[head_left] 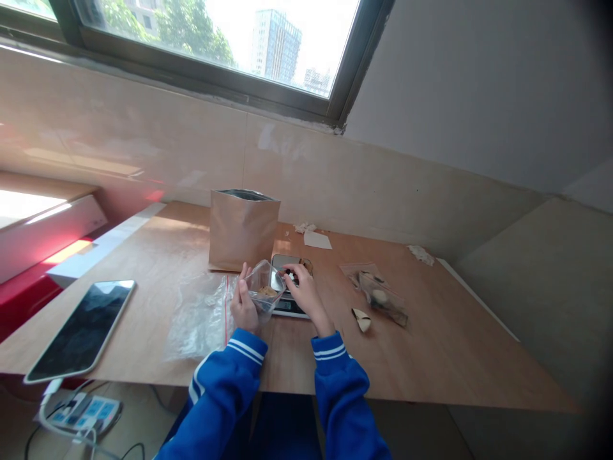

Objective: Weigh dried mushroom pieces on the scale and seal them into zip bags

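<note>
My left hand grips a clear plastic container, which is tilted and has some light-brown bits in its bottom. My right hand is over a small digital scale, its fingers bent together beside the container's right rim. Dark pieces show at those fingertips, too small to name. Brown dried pieces lie on the scale's pan behind my right hand, partly hidden by it. Left of the container, a clear zip bag with a red seal line lies flat on the table.
An open brown kraft pouch stands behind the zip bag. To the right are a bag of dried pieces and a loose pale piece. A tablet lies at the left edge, cabled near a power strip. Paper lies by the wall.
</note>
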`<action>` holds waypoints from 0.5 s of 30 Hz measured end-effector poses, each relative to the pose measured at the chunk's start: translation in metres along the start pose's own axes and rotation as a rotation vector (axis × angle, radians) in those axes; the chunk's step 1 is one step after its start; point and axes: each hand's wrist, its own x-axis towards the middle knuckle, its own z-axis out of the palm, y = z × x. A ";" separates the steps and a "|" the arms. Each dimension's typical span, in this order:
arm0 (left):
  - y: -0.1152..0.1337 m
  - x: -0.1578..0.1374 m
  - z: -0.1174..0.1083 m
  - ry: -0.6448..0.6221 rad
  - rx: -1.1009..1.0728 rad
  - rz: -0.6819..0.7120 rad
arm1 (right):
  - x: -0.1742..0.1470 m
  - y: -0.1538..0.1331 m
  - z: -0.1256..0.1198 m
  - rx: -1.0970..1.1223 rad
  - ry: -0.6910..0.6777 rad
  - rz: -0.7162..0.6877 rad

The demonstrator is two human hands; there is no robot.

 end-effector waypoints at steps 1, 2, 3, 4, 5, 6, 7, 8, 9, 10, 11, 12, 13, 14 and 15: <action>0.001 0.000 0.000 -0.001 0.009 0.000 | -0.001 0.001 0.001 -0.018 -0.004 -0.011; 0.001 0.000 0.000 -0.002 0.016 -0.002 | -0.001 0.001 0.002 -0.031 -0.006 -0.019; 0.002 0.000 0.000 -0.002 0.022 -0.005 | -0.001 0.002 0.003 -0.039 -0.004 -0.024; 0.002 0.000 0.000 -0.002 0.025 -0.009 | -0.002 0.001 0.003 -0.043 -0.002 -0.027; 0.002 0.000 0.000 0.000 0.026 -0.014 | -0.002 0.001 0.003 -0.045 0.002 -0.027; 0.002 0.000 0.000 0.002 0.026 -0.019 | -0.002 -0.001 0.002 -0.043 0.009 -0.023; 0.001 0.000 0.000 0.003 0.023 -0.023 | -0.001 -0.003 0.001 -0.038 0.020 -0.014; 0.001 0.000 0.000 0.004 0.015 -0.028 | -0.001 -0.006 0.000 -0.030 0.039 0.002; 0.001 0.000 0.000 0.003 0.002 -0.033 | 0.000 -0.010 -0.001 -0.016 0.063 0.022; 0.000 0.000 0.000 0.003 -0.014 -0.038 | 0.000 -0.014 -0.003 0.004 0.095 0.042; -0.001 0.000 0.000 0.000 -0.030 -0.045 | 0.001 -0.020 -0.004 0.031 0.129 0.063; -0.001 0.000 0.000 -0.004 -0.044 -0.053 | 0.002 -0.026 -0.006 0.062 0.161 0.080; -0.002 0.000 0.000 -0.008 -0.054 -0.061 | 0.002 -0.033 -0.008 0.094 0.191 0.095; -0.003 0.001 -0.001 -0.012 -0.060 -0.068 | 0.003 -0.040 -0.010 0.124 0.221 0.109; -0.004 0.001 -0.001 -0.019 -0.063 -0.072 | 0.003 -0.047 -0.012 0.147 0.252 0.125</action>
